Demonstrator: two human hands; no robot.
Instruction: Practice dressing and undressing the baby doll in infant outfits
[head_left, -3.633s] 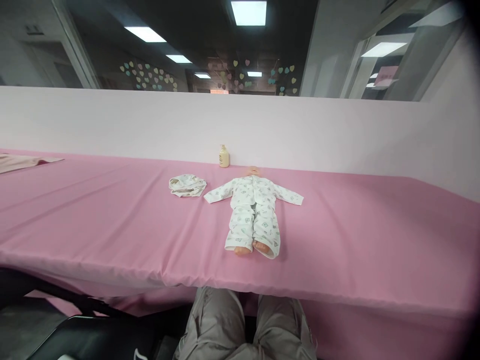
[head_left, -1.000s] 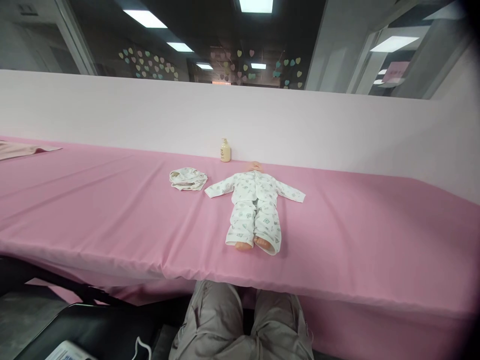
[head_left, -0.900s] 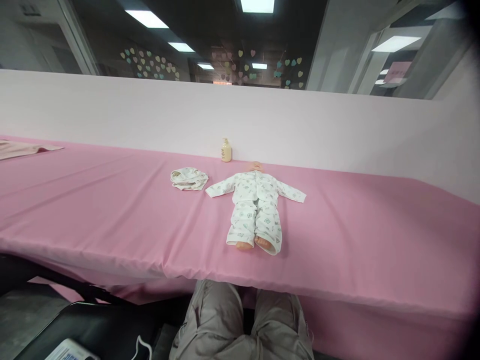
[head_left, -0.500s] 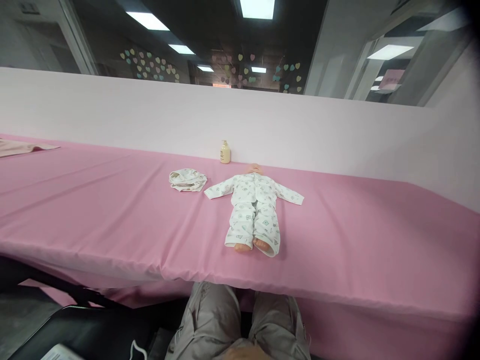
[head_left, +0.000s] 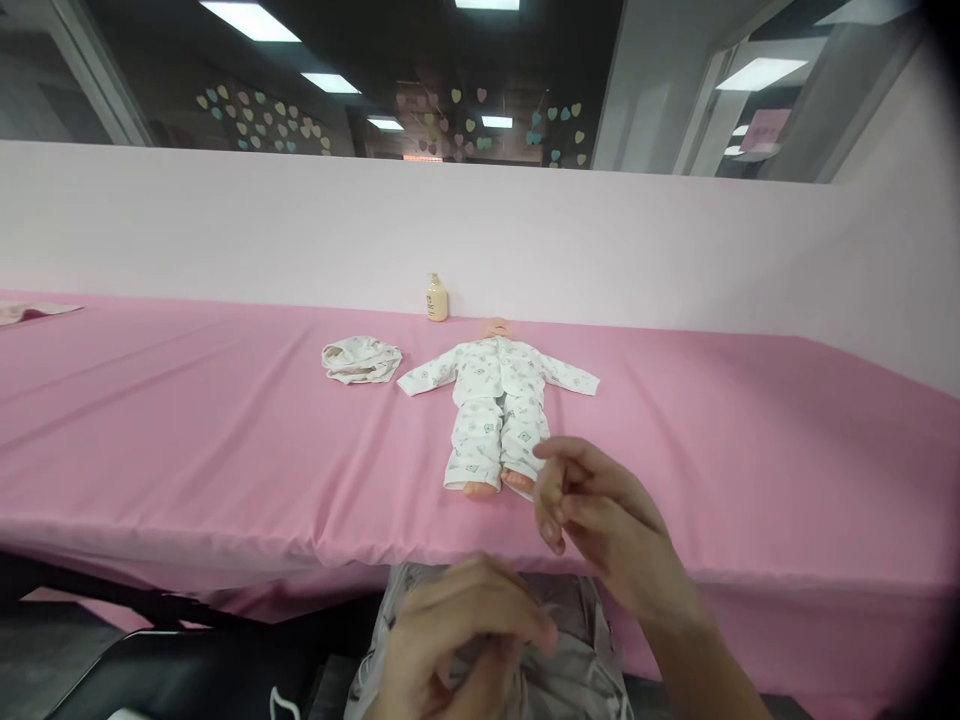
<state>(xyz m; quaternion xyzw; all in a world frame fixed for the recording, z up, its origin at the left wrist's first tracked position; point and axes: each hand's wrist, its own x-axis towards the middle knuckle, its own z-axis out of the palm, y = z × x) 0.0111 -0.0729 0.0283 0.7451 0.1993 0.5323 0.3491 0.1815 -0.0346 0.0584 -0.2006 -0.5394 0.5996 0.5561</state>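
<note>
A baby doll (head_left: pixel 498 327) lies on its back, dressed in a white patterned top (head_left: pixel 499 370) and matching trousers (head_left: pixel 476 440). Its sleeves spread out to both sides, and its bare feet show at the trouser cuffs. My right hand (head_left: pixel 611 525) hovers by the doll's right-hand leg in the picture, partly covering that cuff; its fingers are bent but apart, with nothing in them. Lower down, above my lap, my left hand (head_left: pixel 465 635) is slightly blurred, its fingers loosely curved with a gap to the thumb, and I see nothing held.
Left of the doll sits a bundled white patterned cloth (head_left: pixel 361 360). A cream pump bottle (head_left: pixel 436 298) stands against the white wall behind. Pink sheeting (head_left: pixel 187 430) covers the table. Another pale cloth (head_left: pixel 30 311) lies far left. A black chair (head_left: pixel 187 675) is at lower left.
Both my hands have come up into view from below, the right reaching beside the doll's legs. The camera view has shifted slightly. The doll, cloth and bottle stay in place.
</note>
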